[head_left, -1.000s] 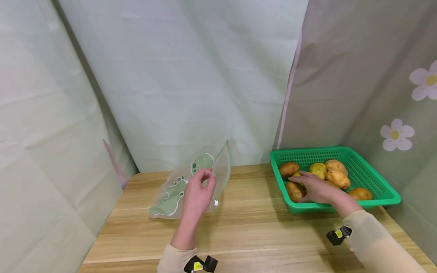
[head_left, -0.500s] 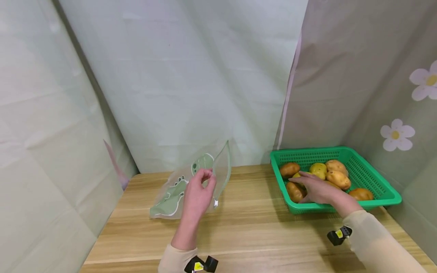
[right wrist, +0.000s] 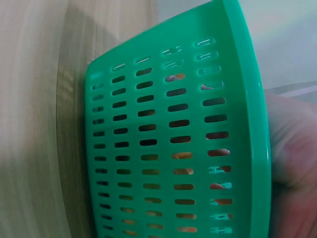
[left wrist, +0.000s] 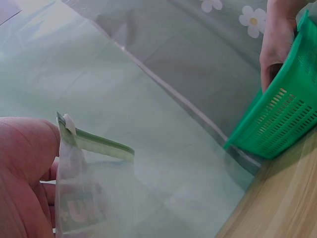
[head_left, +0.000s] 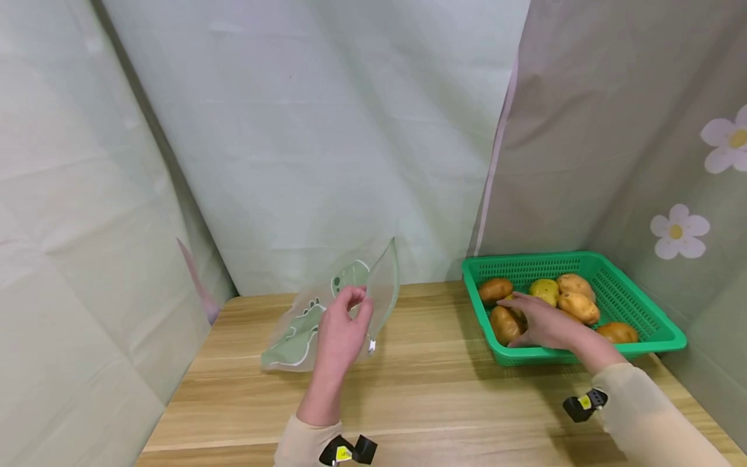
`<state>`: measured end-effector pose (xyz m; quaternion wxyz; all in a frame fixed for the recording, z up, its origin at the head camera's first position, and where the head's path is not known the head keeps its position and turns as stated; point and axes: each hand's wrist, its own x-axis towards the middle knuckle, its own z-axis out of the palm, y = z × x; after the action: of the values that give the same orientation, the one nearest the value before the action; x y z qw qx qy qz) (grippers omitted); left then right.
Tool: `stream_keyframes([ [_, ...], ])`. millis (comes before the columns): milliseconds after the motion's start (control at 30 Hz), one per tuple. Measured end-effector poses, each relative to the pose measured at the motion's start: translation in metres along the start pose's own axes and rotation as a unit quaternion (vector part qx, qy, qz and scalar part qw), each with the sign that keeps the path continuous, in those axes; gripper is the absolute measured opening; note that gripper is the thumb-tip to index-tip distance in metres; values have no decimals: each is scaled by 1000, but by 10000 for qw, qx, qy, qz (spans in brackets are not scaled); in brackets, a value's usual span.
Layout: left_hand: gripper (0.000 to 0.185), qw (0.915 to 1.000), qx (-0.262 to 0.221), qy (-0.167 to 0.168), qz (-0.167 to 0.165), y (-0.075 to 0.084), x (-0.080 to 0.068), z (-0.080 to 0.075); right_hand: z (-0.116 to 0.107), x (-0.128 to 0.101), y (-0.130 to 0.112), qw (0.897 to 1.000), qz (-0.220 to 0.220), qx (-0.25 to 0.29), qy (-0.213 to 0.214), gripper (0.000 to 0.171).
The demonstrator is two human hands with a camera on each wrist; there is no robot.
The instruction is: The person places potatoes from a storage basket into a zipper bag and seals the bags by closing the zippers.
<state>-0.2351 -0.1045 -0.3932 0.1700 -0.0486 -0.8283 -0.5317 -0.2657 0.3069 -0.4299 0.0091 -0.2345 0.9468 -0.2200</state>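
Observation:
A see-through zip bag point(head_left: 292, 344) with a green cartoon print stands tilted at the table's left, its mouth apart toward the right. My left hand point(head_left: 341, 331) pinches the bag's upper edge between thumb and fingers. The bag's green zip strip point(left wrist: 106, 144) shows beside that hand in the left wrist view. Over the near left part of the green basket point(head_left: 653, 324), my right hand point(head_left: 543, 322) reaches in, thumb and fingers around a brown potato point(head_left: 505, 326). Its fingertips are partly hidden. In the right wrist view, the basket wall point(right wrist: 163, 124) covers most of the grip.
Several other potatoes lie in the basket, among them a yellow one point(head_left: 545, 290) and a brown one point(head_left: 617, 332). The wooden table point(head_left: 420, 402) stretches between bag and basket. Pale cloth point(head_left: 350, 130) hangs behind, and grey flowered cloth point(head_left: 613, 162) at the right.
My left hand and the bag have shifted slightly right. The right hand's fingers have moved a little over the brown potato, which has turned slightly.

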Motion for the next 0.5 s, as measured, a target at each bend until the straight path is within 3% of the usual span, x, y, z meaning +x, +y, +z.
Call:
stream_keyframes([
  [167,7,10000,32,8,-3,0,0,-2,1,-3,13,9991,-217,245,255,89],
  [500,8,9999,64,45,92,0,1,-3,-15,-5,-14,9961,506,577,429,96],
])
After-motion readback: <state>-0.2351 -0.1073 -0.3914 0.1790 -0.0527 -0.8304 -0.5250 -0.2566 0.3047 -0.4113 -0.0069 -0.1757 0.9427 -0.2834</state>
